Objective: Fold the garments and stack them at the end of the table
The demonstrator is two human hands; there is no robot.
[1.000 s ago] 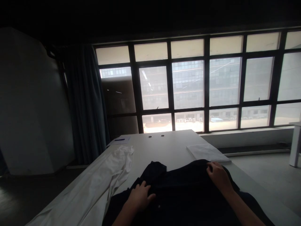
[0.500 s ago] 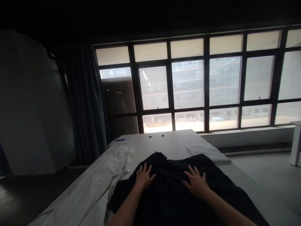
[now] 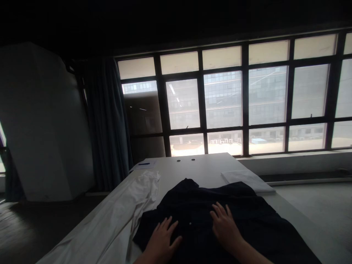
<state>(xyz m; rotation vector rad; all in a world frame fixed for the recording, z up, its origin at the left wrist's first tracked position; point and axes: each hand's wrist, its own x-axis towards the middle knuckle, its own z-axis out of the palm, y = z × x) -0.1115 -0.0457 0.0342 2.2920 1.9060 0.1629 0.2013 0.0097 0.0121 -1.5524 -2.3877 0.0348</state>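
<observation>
The dark garment lies on the near surface, under the spread, released fingers of the left hand, toward its left, and the right hand, around its middle; its far edge lies beyond them.

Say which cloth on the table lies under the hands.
The dark cloth, beneath the left hand and right hand. The others are white: a rumpled cloth left, a flat cloth far right.

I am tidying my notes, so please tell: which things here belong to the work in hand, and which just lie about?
In use: dark garment, left hand, right hand, table.

Apparently just lying about: crumpled white cloth, flat white cloth, paper, blue pen.
</observation>
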